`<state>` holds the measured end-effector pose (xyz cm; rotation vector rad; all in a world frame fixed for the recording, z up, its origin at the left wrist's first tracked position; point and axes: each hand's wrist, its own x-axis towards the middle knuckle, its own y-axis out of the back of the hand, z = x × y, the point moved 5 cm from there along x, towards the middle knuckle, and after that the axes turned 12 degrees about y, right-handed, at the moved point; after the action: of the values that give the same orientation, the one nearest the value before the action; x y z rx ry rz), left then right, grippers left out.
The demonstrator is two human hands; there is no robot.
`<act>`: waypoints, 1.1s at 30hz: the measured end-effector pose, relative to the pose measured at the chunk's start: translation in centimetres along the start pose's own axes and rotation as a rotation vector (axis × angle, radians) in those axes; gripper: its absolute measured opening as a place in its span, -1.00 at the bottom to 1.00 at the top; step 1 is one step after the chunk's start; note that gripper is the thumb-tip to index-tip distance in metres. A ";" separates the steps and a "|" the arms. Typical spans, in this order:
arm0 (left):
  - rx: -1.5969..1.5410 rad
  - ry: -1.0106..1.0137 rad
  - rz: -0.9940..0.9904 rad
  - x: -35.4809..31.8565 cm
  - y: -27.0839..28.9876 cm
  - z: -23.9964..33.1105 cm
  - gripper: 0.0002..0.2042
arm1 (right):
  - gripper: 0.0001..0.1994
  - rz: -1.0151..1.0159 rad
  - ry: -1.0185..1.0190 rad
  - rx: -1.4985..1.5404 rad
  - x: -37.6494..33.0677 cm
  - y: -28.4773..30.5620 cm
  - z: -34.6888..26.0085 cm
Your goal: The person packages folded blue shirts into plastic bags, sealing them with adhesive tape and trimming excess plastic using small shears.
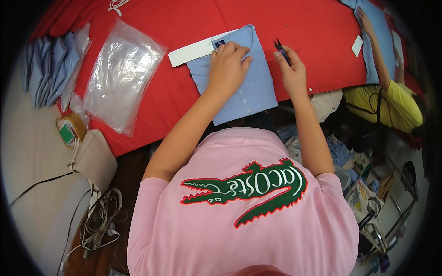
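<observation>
A folded light-blue shirt (261, 78) with small white buttons lies on the red-covered table in front of me. My left hand (229, 66) rests on it near the neck, fingers bent and apart, beside a dark label (220, 43). A long white strip (188, 54) with a rounded end juts out from the shirt's upper left side. To the right of the shirt, my right hand (293, 71) is raised and closed around small dark thread snips (281, 50), their tips pointing up and left. The snips are apart from the shirt.
Clear plastic bags (120, 76) lie left of the shirt, with bagged blue garments (53, 64) beyond. A person in a yellow top (396, 106) reaches over another blue garment (368, 50) at right. A pale bag (94, 156) and coiled cables (99, 221) are at lower left.
</observation>
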<state>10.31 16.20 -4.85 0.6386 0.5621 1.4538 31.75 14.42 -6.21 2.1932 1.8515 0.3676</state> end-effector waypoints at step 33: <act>-0.949 0.768 -0.583 2.8 -2.8 -1.4 -0.81 | -0.65 -0.149 -0.083 0.320 1.3 -1.8 1.5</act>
<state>11.48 19.02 -7.75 -0.8109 0.4941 1.1731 30.81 15.93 -8.15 2.2026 2.1336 -0.0525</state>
